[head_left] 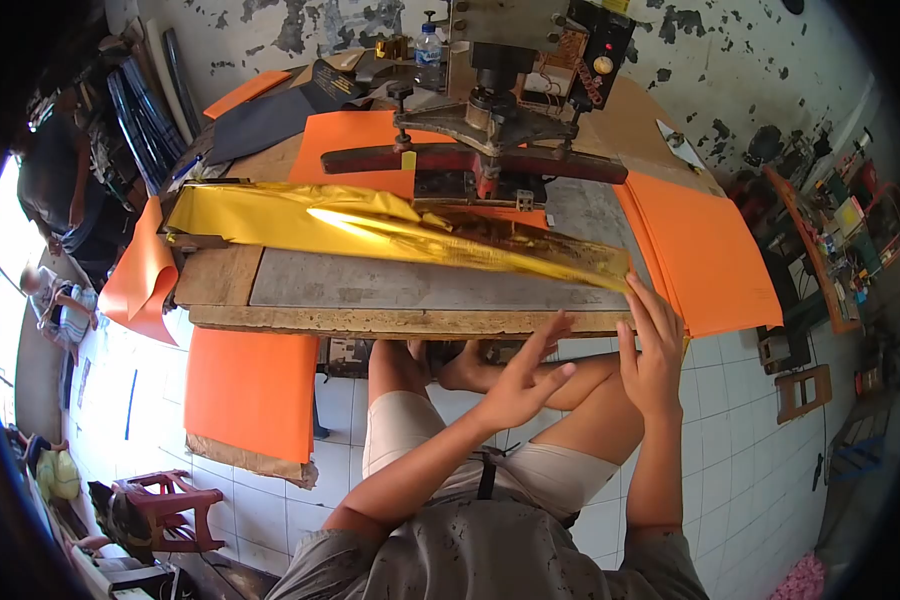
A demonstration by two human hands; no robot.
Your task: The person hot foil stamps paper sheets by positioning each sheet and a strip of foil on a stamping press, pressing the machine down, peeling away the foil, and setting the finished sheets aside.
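A long strip of shiny gold foil (pixel 370 233) stretches across the flat grey bed of a press, crumpled along its upper edge. My right hand (pixel 653 350) is at the foil's right end, its fingers stretched out and the fingertips touching the foil. Its thumb stands apart from the fingers. My left hand (pixel 526 385) hovers above my lap, just in front of the wooden table edge (pixel 410 322), with fingers spread and nothing in it. Over the foil's far side sits the press head (pixel 495 120), with a dark red crossbar.
Orange sheets (pixel 710 255) are stacked at the right, with more orange sheets (pixel 250 395) below the table's left front. A curled orange sheet (pixel 140 275) hangs at the left edge. Behind are black sheets (pixel 270 125) and a water bottle (pixel 428 50). A red stool (pixel 175 510) stands lower left.
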